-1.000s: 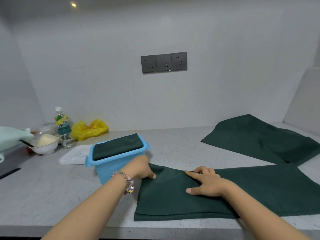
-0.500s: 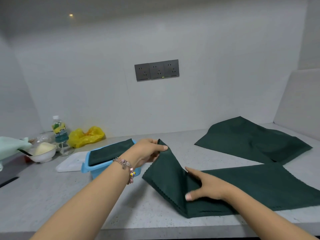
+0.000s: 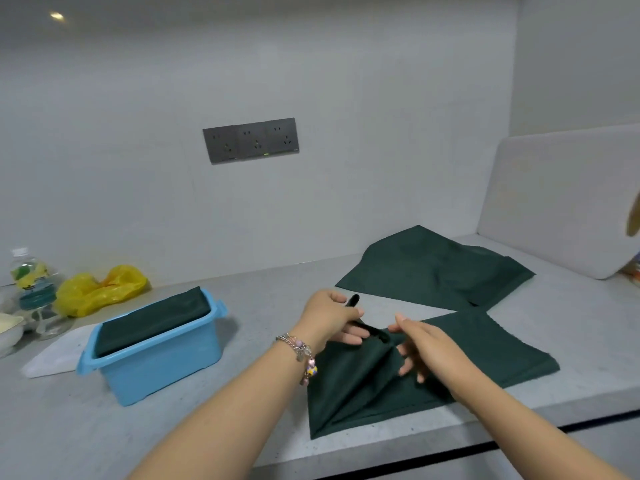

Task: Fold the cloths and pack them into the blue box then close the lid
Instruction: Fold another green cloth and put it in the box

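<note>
A dark green cloth (image 3: pixel 460 355) lies on the grey counter near the front edge. My left hand (image 3: pixel 330 318) pinches its left edge and holds that edge lifted over the middle of the cloth. My right hand (image 3: pixel 424 344) rests with spread fingers on the cloth just right of the raised fold. The blue box (image 3: pixel 162 358) stands to the left, filled to the rim with folded green cloth (image 3: pixel 152 320). A white lid (image 3: pixel 55 355) lies flat behind the box's left end. A second green cloth (image 3: pixel 436 268) is spread out at the back right.
A yellow plastic bag (image 3: pixel 100 289), a water bottle (image 3: pixel 29 282) and a white bowl (image 3: pixel 8 329) sit at the back left. A grey board (image 3: pixel 561 199) leans against the right wall. A power socket strip (image 3: pixel 251 140) is on the back wall.
My left hand has carried the cloth's left edge up and to the right, over the middle. My right hand has slid right along the fold. The view has shifted right.
</note>
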The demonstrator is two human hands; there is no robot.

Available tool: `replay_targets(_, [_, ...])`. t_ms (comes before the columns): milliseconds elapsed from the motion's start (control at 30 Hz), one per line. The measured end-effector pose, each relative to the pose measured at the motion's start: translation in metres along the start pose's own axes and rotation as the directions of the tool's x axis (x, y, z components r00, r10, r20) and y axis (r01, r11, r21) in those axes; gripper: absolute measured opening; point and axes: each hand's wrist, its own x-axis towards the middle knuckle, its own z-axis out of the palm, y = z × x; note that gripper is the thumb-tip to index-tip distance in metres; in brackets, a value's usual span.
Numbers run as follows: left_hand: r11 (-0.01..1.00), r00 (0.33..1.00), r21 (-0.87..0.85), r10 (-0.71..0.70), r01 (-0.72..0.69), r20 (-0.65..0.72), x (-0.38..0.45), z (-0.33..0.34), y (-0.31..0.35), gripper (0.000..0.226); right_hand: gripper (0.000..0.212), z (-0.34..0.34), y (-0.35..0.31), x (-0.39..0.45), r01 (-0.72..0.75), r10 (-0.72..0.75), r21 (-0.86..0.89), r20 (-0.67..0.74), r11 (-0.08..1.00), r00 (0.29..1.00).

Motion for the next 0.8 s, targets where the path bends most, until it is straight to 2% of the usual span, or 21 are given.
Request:
replay_targets(100, [0.998,1.000,0.062,-0.024,0.023,0.004,0.005,0.021,-0.015,0.041,0.043,-0.006,0.008,-0.005,-0.004,0.001,-0.199,-0.019,0.980,1.000])
replay_targets(167, [0.994,0.999,0.104,-0.035,0.034,0.004,0.008,0.031,-0.024,0.042,0.036,-0.008,0.017,-0.007,0.006,-0.009,-0.301,-0.007,0.954,1.000])
replay_targets(267, [0.991,0.999,0.123,-0.046,0.044,0.011,0.010,0.039,-0.032,0.040,0.046,-0.012,0.026,-0.007,0.019,-0.013,-0.320,0.021,0.947,1.000])
replay_targets(367, [0.978,0.997,0.206,0.055,-0.042,-0.058,0.013,0.034,-0.035,0.028,0.049,-0.016,0.026,-0.007,0.036,-0.023,-0.300,0.048,0.953,0.999])
replay_targets(467, [0.833,0.951,0.520,0.288,-0.191,-0.113,0.017,0.018,-0.041,0.006,0.045,-0.019,0.026,-0.005,0.039,-0.022,-0.278,0.064,0.960,0.998])
replay_targets(567, [0.628,0.932,0.736,0.362,-0.253,0.011,0.017,0.007,-0.056,0.025,0.037,-0.022,0.027,-0.004,0.026,0.000,-0.286,0.089,0.958,0.996])
replay_targets(633, [0.542,0.919,0.784,0.384,-0.301,0.087,0.017,0.004,-0.067,0.032,0.032,-0.023,0.027,-0.002,0.017,0.012,-0.312,0.092,0.950,0.996])
replay_targets(733, [0.522,0.930,0.788,0.324,-0.327,0.171,0.022,0.004,-0.081,0.040,0.030,-0.023,0.026,-0.002,0.004,0.031,-0.353,0.092,0.936,0.995])
replay_targets(800, [0.473,0.935,0.816,0.282,-0.331,0.216,0.023,0.006,-0.090,0.042,0.030,-0.023,0.025,-0.001,0.002,0.041,-0.371,0.109,0.929,0.993])
